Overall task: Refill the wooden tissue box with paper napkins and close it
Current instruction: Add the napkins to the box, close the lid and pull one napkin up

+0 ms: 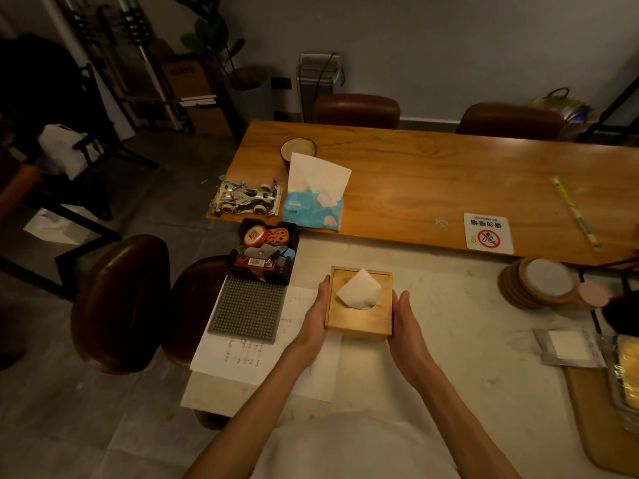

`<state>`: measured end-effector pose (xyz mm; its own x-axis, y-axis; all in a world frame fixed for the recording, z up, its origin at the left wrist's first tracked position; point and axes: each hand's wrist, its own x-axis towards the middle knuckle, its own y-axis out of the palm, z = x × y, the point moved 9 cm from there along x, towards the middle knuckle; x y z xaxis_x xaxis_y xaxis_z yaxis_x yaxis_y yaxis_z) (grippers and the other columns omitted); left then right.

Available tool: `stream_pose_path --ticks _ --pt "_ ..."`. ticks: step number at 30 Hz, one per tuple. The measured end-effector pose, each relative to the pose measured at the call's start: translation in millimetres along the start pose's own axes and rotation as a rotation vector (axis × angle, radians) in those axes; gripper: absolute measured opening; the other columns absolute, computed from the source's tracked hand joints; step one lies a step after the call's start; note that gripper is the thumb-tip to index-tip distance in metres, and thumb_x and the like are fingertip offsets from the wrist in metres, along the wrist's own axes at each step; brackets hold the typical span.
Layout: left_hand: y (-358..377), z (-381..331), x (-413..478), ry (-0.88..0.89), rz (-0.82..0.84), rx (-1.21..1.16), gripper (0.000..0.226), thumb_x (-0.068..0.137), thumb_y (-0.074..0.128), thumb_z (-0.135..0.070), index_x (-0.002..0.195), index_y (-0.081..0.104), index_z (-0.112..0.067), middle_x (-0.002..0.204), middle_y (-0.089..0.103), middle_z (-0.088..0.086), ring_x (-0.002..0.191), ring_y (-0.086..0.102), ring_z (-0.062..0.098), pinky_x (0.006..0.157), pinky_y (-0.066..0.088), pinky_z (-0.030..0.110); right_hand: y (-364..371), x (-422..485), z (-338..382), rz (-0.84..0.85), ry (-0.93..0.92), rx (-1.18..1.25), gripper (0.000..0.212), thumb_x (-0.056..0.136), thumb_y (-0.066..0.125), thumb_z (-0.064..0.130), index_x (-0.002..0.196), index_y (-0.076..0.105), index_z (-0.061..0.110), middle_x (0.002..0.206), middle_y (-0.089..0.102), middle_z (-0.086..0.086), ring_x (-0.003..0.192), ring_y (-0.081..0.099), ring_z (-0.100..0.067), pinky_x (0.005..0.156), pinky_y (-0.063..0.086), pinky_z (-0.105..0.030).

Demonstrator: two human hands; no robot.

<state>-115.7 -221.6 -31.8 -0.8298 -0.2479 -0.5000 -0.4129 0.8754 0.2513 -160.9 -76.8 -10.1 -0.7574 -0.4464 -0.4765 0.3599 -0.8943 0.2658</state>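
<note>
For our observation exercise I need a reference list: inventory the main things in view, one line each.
wooden tissue box: 1, light wood, white table, between hands
napkin: 1, white, poking from box top
tissue pack: 1, blue, wooden table's near-left end
toy car: 1, silver, left of tissue pack
no-smoking sign: 1, white-red, wooden table's near edge
coasters: 1 stack, wood-rimmed, white table's right
tray: 1, black, white table's far-left corner
studded mat: 1, grey, near side of tray
chairs: 4, brown, around the tables
left hand: 1, flat against box's left side
right hand: 1, flat against box's right side
</note>
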Motion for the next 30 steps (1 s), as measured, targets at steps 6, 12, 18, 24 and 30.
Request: stream_pose_path --ticks 6,12,18,24,30 --pt "11.9 -5.8 28.0 -0.026 0.014 0.062 0.091 0.076 0.042 -0.081 0.151 0.034 -0.030 0.151 0.045 -0.008 0.139 0.041 0.012 0.121 0.025 0.041 -15.4 24.4 0.8 -0.060 0.022 0.006 0.055 0.099 0.016 0.057 0.127 0.057 0.032 0.125 0.067 0.006 0.115 0.063 -0.010 0.098 0.043 -0.028" --pt "31.3 -40.1 68.3 -0.039 0.014 -0.032 0.052 0.103 0.020 -0.051 0.131 0.055 -0.027 0.126 0.067 -0.003 0.117 0.061 0.014 0.101 0.047 0.034 -20.1 65.9 39.2 -0.105 0.022 0.026 0.053 0.100 0.014 0.056 0.118 0.059 0.034 0.107 0.071 0.010 0.099 0.067 -0.008 0.081 0.048 -0.023" --pt "30.1 -43.1 95.4 -0.035 0.029 0.057 0.071 0.085 0.057 -0.033 0.152 0.032 -0.028 0.151 0.045 0.000 0.135 0.046 0.023 0.116 0.033 0.047 -23.8 89.8 48.3 -0.107 0.019 0.048 0.065 0.097 0.018 0.061 0.134 0.054 0.023 0.120 0.070 0.000 0.108 0.067 -0.015 0.086 0.052 -0.031" --pt "33.8 -50.8 67.0 0.159 -0.077 0.487 0.071 0.098 0.052 -0.020 0.156 0.010 -0.020 0.157 0.026 -0.003 0.146 0.025 0.018 0.118 0.022 0.033 -32.1 68.2 34.2 -0.275 -0.102 -0.644 0.073 0.098 0.041 0.052 0.156 0.008 0.022 0.162 0.018 -0.002 0.147 0.022 -0.025 0.120 0.020 -0.044" --pt "25.3 -38.7 64.3 0.134 -0.159 0.986 0.073 0.100 0.030 -0.055 0.156 -0.001 -0.022 0.165 0.010 0.008 0.151 0.003 0.036 0.121 0.000 0.053 -30.6 64.0 44.2 -0.389 -0.160 -1.107 0.069 0.100 0.027 0.049 0.155 0.004 0.013 0.162 0.016 -0.009 0.149 0.013 -0.030 0.120 0.015 -0.049"
